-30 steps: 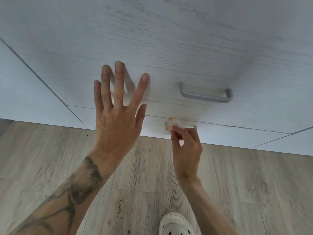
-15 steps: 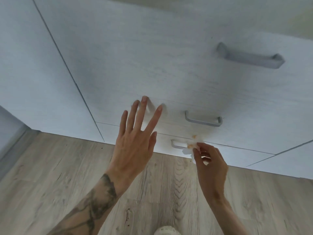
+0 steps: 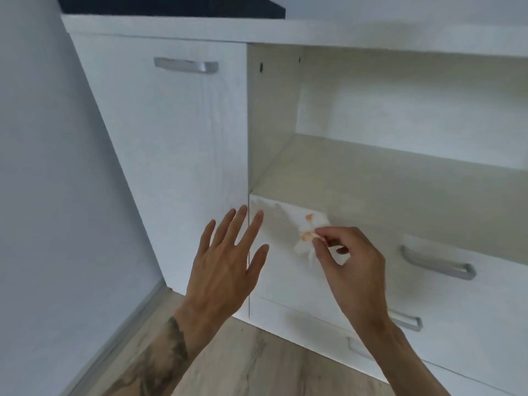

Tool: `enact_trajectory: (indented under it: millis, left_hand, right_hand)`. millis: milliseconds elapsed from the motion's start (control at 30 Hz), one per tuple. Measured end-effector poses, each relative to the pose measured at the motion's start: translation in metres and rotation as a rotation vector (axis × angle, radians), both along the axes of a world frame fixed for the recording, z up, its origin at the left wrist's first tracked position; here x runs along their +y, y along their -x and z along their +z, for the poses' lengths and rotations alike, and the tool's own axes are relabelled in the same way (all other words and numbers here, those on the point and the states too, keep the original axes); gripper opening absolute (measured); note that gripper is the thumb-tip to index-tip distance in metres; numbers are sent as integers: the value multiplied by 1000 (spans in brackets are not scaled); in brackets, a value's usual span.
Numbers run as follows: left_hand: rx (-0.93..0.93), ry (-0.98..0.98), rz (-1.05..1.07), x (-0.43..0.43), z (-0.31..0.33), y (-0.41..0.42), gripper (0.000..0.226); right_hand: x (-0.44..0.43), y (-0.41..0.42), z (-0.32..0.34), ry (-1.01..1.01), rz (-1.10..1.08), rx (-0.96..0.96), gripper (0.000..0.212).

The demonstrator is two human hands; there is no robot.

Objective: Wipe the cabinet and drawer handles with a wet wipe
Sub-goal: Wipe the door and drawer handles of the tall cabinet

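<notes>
My right hand (image 3: 351,267) pinches a crumpled white wet wipe (image 3: 310,235) with orange stains, held in front of the top drawer's white front, left of its grey handle (image 3: 437,262). My left hand (image 3: 225,264) hovers with fingers spread, holding nothing, over the seam between the cabinet door and the drawers. The cabinet door at left carries a grey bar handle (image 3: 185,65) near its top. Below my right wrist a second drawer handle (image 3: 408,321) and a third, white handle (image 3: 358,350) peek out, both partly hidden by my forearm.
Above the drawers is an open cream-coloured shelf recess (image 3: 385,172) under a white countertop (image 3: 257,28) with a dark hob (image 3: 171,5). A pale wall (image 3: 43,167) stands close at left. Wood-look flooring (image 3: 243,367) lies below.
The view has tilted up from the low drawers to the whole cabinet. My right hand has lifted the wipe from the bottom handle to the top drawer front; my left hand stays spread.
</notes>
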State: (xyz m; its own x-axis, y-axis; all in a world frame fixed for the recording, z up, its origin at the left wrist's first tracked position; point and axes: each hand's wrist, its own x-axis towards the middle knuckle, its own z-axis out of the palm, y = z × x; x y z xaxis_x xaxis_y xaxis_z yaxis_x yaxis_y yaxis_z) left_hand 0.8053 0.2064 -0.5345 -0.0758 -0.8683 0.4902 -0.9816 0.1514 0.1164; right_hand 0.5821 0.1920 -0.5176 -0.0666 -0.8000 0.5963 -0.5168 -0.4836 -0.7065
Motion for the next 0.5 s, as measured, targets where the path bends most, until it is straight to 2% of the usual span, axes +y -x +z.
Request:
enact_trajectory:
  millis: [267, 500]
  left_hand:
    - [6, 172, 170, -7, 113, -85, 63]
    - [-13, 294, 278, -24, 189, -137, 62]
  right_hand:
    - [-29, -81, 128, 193, 178, -62, 14]
    - [-53, -124, 200, 257, 251, -80, 16]
